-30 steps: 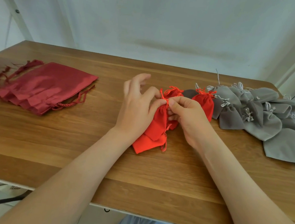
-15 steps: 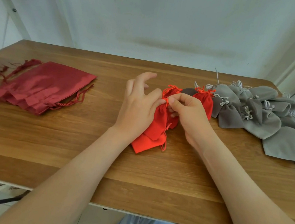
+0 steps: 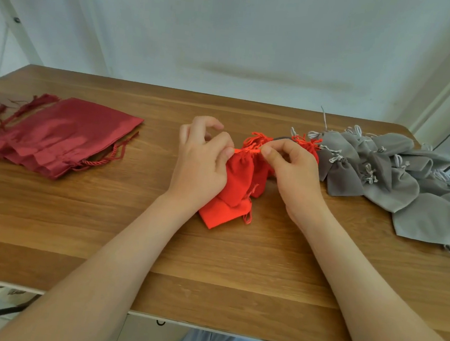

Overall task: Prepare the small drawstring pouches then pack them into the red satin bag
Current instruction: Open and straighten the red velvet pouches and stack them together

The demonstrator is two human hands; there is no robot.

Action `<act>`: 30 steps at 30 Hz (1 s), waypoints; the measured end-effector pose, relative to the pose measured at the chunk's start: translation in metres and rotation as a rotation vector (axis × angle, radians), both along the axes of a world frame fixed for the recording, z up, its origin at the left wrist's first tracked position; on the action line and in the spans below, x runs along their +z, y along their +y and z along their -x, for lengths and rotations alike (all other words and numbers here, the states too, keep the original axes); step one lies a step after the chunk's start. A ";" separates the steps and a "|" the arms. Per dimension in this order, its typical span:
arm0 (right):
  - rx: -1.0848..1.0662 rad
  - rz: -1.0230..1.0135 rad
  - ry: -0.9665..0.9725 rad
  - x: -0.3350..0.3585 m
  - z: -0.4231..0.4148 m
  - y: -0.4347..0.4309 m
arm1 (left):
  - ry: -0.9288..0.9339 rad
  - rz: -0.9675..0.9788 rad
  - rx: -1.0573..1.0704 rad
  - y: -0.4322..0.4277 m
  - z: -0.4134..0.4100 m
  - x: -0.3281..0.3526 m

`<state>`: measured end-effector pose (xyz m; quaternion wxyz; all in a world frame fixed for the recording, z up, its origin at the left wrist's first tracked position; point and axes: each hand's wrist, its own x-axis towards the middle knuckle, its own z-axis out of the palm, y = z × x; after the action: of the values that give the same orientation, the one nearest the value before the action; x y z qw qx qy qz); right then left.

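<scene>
A pale wall backs a wooden table where a person, seen from their own head height, works through a batch of pouches. At far left the red satin bag lies flat on the table, cords trailing, well apart from the hands; nothing shows inside it, and no pouch lies near its mouth.

At centre, the left grip pinches one end of an orange cord between thumb and forefinger, the other fingers loosely curled above. Under it stands the red pouch being worked, its gathered neck just below the cord, resting on a flat red pouch that lies on the table. The right grip pinches the cord's other end.

A second ago both hands were bunched together at the pouch's neck. They have since drawn a little apart, and the cord now runs taut and level between them. That suggests the mouth is being cinched shut, so this pouch looks close to ready while packing has not begun.

Just behind the right grip sits another red pouch, already gathered at the top. Further right, a heap of grey pouches overlaps toward the table's edge, white cords showing; whether all are tied cannot be told.
</scene>
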<state>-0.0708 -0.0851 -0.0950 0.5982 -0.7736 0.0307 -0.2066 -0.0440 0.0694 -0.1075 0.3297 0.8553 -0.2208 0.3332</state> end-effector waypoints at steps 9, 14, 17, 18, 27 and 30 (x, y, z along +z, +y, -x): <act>0.528 0.781 0.031 -0.006 0.014 0.007 | 0.269 -0.066 0.186 0.004 -0.009 -0.009; 0.293 0.837 -0.049 -0.017 0.007 0.006 | 0.244 -0.048 0.199 0.005 -0.009 -0.007; 0.234 0.861 -0.055 -0.023 0.004 0.007 | 0.256 -0.082 0.236 0.007 -0.008 -0.006; 0.234 0.868 -0.056 -0.024 0.003 0.007 | 0.270 -0.107 0.263 0.008 -0.008 -0.008; 0.218 0.851 -0.030 -0.021 0.005 0.009 | 0.568 -0.475 0.676 0.032 -0.015 0.001; 0.214 0.831 -0.040 -0.018 0.008 0.010 | 0.705 -0.487 0.762 0.049 -0.027 0.003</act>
<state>-0.0784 -0.0747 -0.1129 0.2541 -0.9435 -0.1473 -0.1531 -0.0171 0.1184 -0.1042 0.0332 0.9852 0.1560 0.0628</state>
